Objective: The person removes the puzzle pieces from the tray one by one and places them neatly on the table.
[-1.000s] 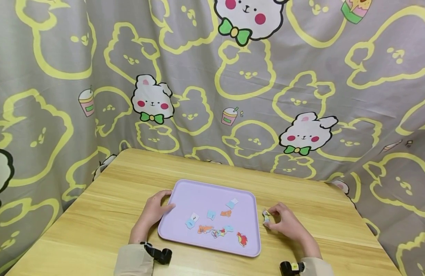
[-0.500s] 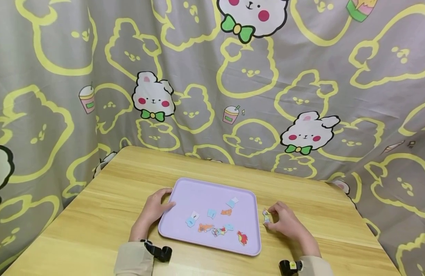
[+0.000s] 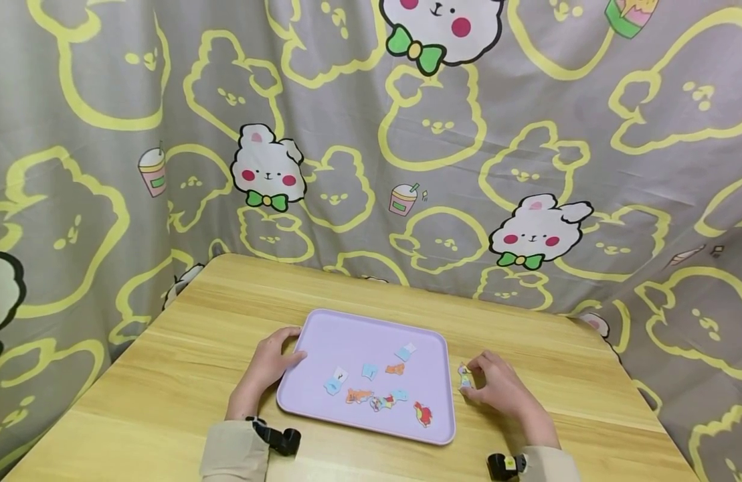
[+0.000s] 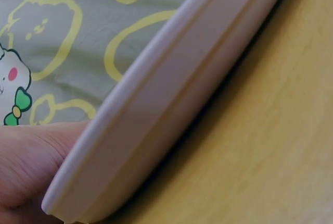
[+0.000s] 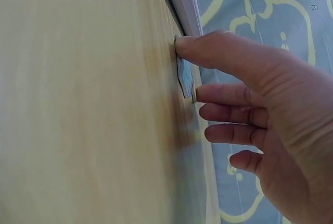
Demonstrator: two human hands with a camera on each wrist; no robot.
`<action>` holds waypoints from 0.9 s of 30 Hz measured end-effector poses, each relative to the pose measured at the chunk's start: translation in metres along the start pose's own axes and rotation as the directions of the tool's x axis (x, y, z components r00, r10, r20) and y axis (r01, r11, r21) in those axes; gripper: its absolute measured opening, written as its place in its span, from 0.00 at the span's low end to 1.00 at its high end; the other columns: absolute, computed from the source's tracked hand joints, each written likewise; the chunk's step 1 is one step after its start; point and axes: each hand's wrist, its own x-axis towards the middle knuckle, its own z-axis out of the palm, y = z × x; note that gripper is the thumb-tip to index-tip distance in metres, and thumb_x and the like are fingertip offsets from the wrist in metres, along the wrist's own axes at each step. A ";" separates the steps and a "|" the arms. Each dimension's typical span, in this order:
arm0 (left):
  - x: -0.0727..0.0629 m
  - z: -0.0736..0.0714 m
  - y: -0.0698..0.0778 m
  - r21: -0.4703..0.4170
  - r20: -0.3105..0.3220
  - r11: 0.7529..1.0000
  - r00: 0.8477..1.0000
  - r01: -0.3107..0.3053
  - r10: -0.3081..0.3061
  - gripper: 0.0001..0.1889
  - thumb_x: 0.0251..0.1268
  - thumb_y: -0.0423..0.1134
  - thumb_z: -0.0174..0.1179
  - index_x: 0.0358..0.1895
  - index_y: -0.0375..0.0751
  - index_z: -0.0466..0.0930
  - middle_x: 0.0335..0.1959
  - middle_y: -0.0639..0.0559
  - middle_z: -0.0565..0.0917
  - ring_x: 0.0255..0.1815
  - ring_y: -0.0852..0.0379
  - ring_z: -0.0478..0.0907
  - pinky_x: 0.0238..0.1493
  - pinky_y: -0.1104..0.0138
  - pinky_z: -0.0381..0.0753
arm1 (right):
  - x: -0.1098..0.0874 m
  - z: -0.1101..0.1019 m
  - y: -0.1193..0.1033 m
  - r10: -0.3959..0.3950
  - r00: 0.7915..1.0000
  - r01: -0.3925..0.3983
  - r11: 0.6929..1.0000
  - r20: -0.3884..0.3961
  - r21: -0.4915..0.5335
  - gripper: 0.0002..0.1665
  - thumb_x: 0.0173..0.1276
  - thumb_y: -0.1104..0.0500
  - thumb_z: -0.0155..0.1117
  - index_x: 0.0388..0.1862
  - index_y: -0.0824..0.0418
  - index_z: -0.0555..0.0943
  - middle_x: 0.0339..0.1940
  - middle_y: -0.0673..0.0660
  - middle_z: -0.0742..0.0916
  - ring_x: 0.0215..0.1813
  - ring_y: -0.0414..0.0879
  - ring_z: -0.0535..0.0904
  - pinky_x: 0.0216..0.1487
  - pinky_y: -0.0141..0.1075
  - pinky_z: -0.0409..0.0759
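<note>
A lavender tray [image 3: 371, 328] lies on the wooden table, with several small cut-out picture pieces in it. My left hand [image 3: 271, 361] holds the tray's left edge, the thumb reaching over the rim; in the left wrist view the tray's side wall [image 4: 151, 99] hides most of that hand. Just off the tray's right side, a small colourful puzzle piece [image 3: 464, 377] is pinched between the thumb and forefinger of my right hand [image 3: 497, 385]. The right wrist view shows this piece [image 5: 184, 75] edge-on, low over the tabletop, with the other fingers loosely bent.
Inside the tray are a red piece [image 3: 423, 414], an orange piece [image 3: 395, 369], an orange striped piece [image 3: 358, 396] and pale blue ones [image 3: 369, 371]. A grey patterned curtain [image 3: 346, 227] hangs behind the wooden table [image 3: 527, 321]. Each wrist wears a small black camera [image 3: 283, 442].
The piece in the right hand has turned slightly between thumb and finger. Both hands and the tray stay in place, while the head view has tilted a little.
</note>
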 end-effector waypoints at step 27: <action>0.002 0.000 -0.003 -0.015 -0.002 1.000 1.000 0.002 -0.002 0.27 0.64 0.35 0.64 0.66 0.32 0.71 0.67 0.33 0.73 0.72 0.33 0.64 0.75 0.43 0.62 | -0.007 0.007 -0.007 -0.144 0.979 0.166 0.974 -0.143 0.152 0.20 0.56 0.56 0.75 0.45 0.63 0.82 0.39 0.50 0.81 0.42 0.42 0.73 0.42 0.31 0.75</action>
